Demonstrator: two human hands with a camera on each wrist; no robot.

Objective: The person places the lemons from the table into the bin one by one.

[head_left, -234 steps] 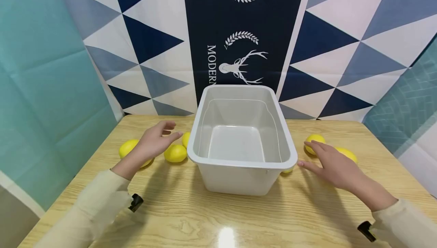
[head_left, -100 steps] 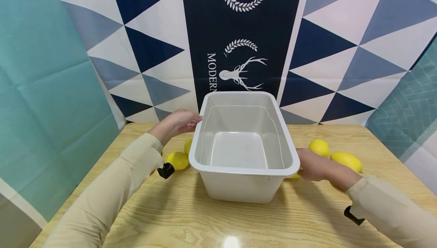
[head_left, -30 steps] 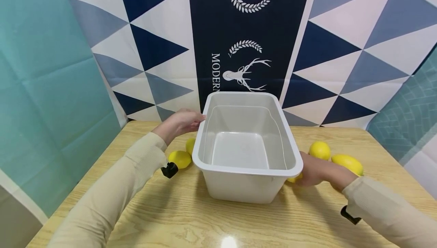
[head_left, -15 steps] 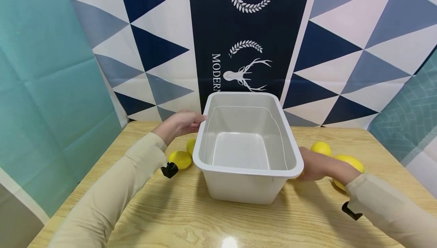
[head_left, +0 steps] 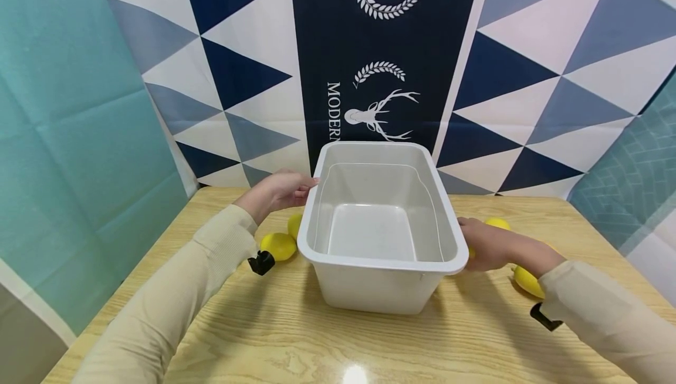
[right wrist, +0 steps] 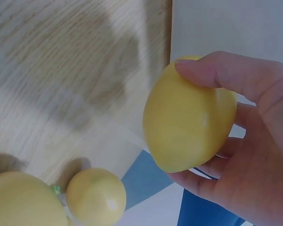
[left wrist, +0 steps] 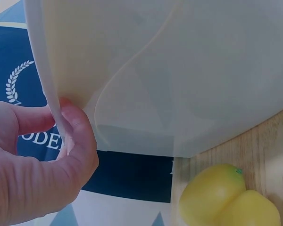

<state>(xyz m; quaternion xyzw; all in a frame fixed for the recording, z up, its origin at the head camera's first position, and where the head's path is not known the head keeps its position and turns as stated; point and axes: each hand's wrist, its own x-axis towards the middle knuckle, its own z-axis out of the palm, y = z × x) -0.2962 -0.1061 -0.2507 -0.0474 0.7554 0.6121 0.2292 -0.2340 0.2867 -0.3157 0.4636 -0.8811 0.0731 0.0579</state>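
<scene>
Two hands share the work at a pale tub (head_left: 369, 285) standing upright on the wooden surface (head_left: 296, 337). The left hand (head_left: 282, 190) pinches its left rim toward the far end, thumb and fingers closed on the thin edge; a light, steady pinch should serve, since pulling down there could tip the tub. The right hand (head_left: 486, 246) holds a lemon (right wrist: 188, 117) just beyond the right wall, thumb across one side and fingers curled behind the other, parted only as wide as the fruit. Whether that lemon touches the wall cannot be told. Its smooth, rounded skin may slip, so the fingers should wrap well round without squeezing hard. Any lift calls for raising it straight up, knuckles clear of the rim, before moving sideways. The right forearm passes over or beside a near lemon (head_left: 528, 283), with a far lemon (head_left: 498, 223) behind the hand; a low sweep could knock either. Two left lemons (head_left: 278, 246) lie beside the tub, out of the way.
</scene>
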